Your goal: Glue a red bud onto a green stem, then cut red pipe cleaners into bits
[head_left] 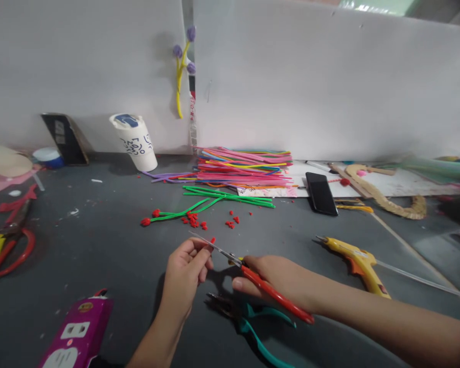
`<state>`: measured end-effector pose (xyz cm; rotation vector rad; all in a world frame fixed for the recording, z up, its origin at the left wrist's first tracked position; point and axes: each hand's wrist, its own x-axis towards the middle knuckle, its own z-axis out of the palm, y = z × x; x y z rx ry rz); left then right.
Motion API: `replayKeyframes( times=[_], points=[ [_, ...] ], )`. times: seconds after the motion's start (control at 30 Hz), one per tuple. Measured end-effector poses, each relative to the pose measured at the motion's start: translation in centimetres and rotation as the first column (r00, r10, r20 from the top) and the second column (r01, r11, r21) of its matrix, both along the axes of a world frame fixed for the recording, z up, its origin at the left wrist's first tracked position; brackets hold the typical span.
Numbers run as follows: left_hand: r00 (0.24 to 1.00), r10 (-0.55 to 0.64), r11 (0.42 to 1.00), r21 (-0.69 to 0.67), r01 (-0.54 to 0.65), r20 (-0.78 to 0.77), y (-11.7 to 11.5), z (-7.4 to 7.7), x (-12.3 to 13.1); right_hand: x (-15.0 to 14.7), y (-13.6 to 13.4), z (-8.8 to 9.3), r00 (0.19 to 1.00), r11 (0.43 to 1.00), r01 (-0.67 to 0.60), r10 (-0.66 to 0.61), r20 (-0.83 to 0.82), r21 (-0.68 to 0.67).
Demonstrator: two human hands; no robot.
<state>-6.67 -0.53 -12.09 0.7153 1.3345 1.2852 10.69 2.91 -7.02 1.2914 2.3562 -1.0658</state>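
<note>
My left hand [187, 268] pinches a small red piece of pipe cleaner [212, 240] between thumb and fingers. My right hand [276, 281] is closed around red-handled scissors [268, 289], whose thin metal blades reach the red piece at my left fingertips. Just beyond lie several short red snippets [192, 219] on the grey table [111, 255]. Green pipe-cleaner stems [230, 197] lie behind them, some tipped with red buds [145, 221]. Below my hands rest teal-handled pliers [249, 327], their jaws pointing left.
A pile of coloured pipe cleaners [245, 166] lies at the back, beside a black phone [322, 193]. To the right is a yellow glue gun [354, 260]. On the left are a white cup [136, 143], orange-handled scissors [26, 255] and a purple power strip [80, 327].
</note>
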Motion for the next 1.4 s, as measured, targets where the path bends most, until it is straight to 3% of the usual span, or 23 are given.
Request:
replayKeyframes(
  times=[0.27, 0.53, 0.77, 1.03, 1.2, 1.4],
  points=[
    [1.000, 0.000, 1.000, 0.008, 0.000, -0.002, 0.1, 0.2, 0.1, -0.3, -0.1, 0.1, 1.000, 1.000, 0.017, -0.017, -0.006, -0.002],
    [0.996, 0.011, 0.997, -0.072, -0.004, 0.085, 0.4, -0.2, 0.3, -0.9, 0.2, -1.1, 0.997, 0.995, 0.059, -0.062, -0.041, -0.076],
    [0.995, -0.019, 0.995, -0.094, 0.029, 0.103, 0.7, -1.4, 0.1, -1.8, 0.8, -1.0, 0.983, 0.969, 0.164, -0.145, 0.115, -0.185],
    [0.970, -0.186, 0.979, -0.050, 0.196, 0.158, 0.3, -0.6, 0.6, -2.0, 2.1, -1.5, 0.918, 0.921, 0.347, -0.372, -0.135, -0.177],
    [0.944, -0.270, 0.958, -0.046, 0.283, 0.190, -0.1, 0.1, 0.8, -3.2, 1.8, -1.1, 0.874, 0.922, 0.364, -0.387, -0.294, -0.131],
    [0.939, -0.269, 0.957, -0.047, 0.285, 0.214, -0.3, 0.2, 0.9, -3.5, 1.4, -0.6, 0.893, 0.944, 0.328, -0.317, -0.321, -0.018]
  ],
)
